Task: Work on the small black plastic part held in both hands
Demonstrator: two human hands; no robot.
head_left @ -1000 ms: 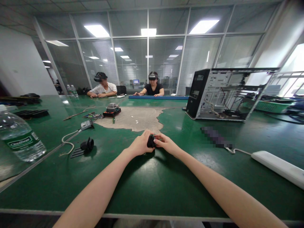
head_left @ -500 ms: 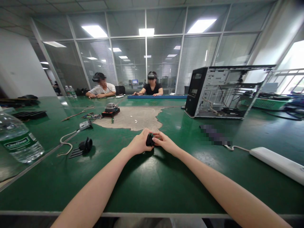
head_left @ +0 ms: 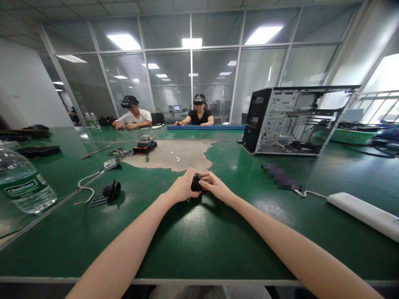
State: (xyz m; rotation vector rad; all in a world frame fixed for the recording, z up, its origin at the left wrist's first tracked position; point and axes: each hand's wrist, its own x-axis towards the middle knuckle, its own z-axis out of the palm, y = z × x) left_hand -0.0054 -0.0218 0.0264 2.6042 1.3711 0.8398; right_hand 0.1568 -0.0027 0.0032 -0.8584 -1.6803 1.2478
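A small black part (head_left: 195, 183) is held just above the green tabletop (head_left: 193, 241), in front of the bare grey patch. My left hand (head_left: 182, 185) is closed round its left side, thumb below and fingers over the top. From the right, the bent fingers and thumb of my right hand (head_left: 216, 187) pinch its edge. The fingers cover much of the part, so its exact kind is hidden. Left of my hands lies a black plastic piece with a round end and long prongs (head_left: 111, 189).
An opened computer case (head_left: 280, 120) stands at the right, behind a white power strip (head_left: 361, 211). A water bottle (head_left: 25, 182) is at the left, near a metal piece with a white cable (head_left: 111, 164). A speaker-like unit (head_left: 145, 143) sits further back. Two people sit across the table.
The black part has turned slightly between my fingers; a green bit on its top edge no longer shows. Both hands stay in nearly the same place.
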